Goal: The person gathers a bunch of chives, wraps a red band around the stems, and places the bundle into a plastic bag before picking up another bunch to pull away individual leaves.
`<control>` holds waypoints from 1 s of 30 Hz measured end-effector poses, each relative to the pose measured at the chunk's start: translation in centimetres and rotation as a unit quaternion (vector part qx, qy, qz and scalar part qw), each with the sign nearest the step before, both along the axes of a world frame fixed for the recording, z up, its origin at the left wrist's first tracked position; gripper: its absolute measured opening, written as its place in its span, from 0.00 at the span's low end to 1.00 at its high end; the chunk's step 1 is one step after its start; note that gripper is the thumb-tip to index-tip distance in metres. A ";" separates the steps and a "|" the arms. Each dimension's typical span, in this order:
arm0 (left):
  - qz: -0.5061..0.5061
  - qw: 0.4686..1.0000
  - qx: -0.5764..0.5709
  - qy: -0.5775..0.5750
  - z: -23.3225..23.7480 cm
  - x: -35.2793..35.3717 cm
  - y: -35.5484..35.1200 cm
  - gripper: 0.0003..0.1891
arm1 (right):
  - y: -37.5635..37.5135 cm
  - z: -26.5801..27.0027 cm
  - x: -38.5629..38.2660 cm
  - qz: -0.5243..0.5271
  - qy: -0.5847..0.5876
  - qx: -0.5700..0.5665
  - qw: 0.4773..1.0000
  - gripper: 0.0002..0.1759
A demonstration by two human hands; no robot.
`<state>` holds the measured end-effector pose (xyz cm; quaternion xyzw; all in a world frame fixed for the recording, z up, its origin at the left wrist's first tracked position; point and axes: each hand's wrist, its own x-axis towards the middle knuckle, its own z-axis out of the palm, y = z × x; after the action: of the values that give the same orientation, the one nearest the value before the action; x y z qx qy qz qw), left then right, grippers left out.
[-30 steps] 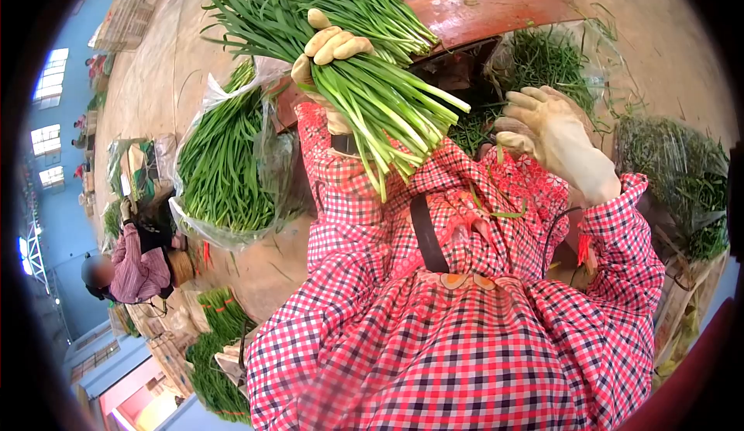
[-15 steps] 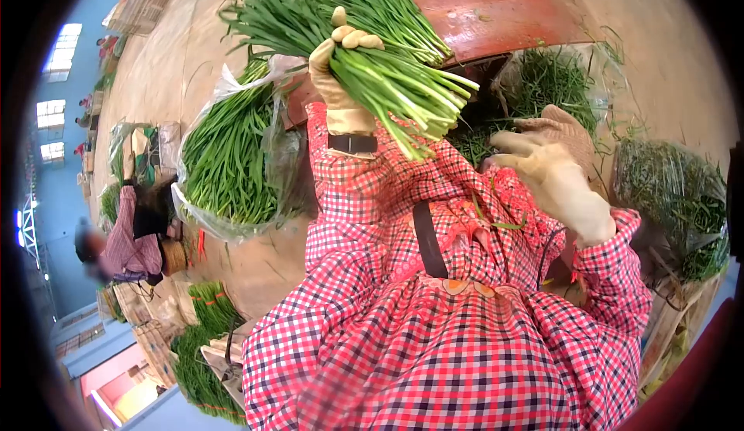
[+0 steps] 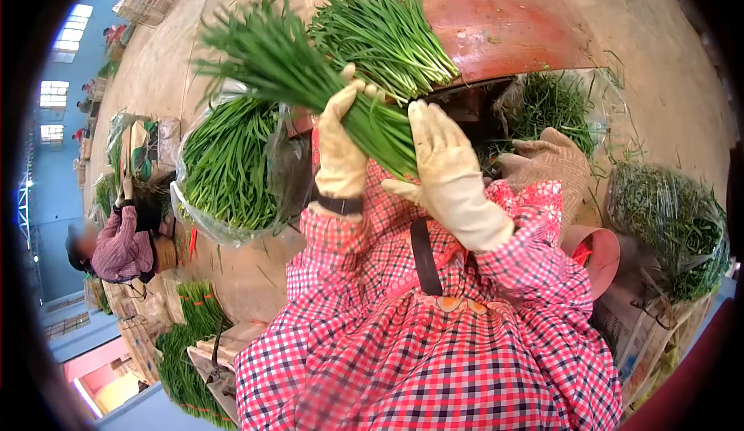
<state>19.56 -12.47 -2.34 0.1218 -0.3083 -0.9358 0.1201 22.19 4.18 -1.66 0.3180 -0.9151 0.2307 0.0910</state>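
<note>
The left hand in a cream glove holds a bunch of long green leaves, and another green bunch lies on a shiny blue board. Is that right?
Not quite: the shiny board is red, as the head view shows. The cream-gloved left hand does hold a bunch of long green leaves, and another green bunch lies on that board.

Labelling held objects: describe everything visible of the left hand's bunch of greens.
The bunch of greens is long, thin leaves, dark green, blurred toward the tips, lighter at the stems. No tie shows. It slants in mid-air, tips at the picture's upper left, stem ends lower right. The gloved left hand grips it; the gloved right hand meets the stem ends.
</note>
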 end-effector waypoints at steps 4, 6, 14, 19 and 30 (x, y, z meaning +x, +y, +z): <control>0.067 0.994 -0.051 -0.077 -3.5 2.1 -1.3 0.16 | -1.0 -4.1 -0.2 0.029 0.020 -0.018 0.999 0.61; 0.063 0.994 -0.058 -0.060 -3.3 1.9 -1.3 0.16 | -1.7 -4.7 -0.8 0.013 0.034 -0.016 0.999 0.59; 0.035 0.871 -0.487 0.049 -3.1 -4.6 -3.3 0.21 | -4.2 -6.4 -7.3 -0.068 -0.040 0.101 0.992 0.48; 0.077 0.738 -0.667 0.064 -6.2 -8.1 -5.8 0.22 | -5.3 -6.1 -11.3 -0.052 -0.105 0.131 0.984 0.44; -0.035 0.566 -0.823 -0.028 -4.9 -11.6 -8.0 0.42 | -4.9 -4.9 -15.3 -0.016 -0.538 -0.204 0.818 0.32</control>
<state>7.93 -20.43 -7.23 -0.0148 -0.9523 -0.2769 0.1273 6.86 -0.70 -6.58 0.1024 -0.7554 0.5451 -0.3488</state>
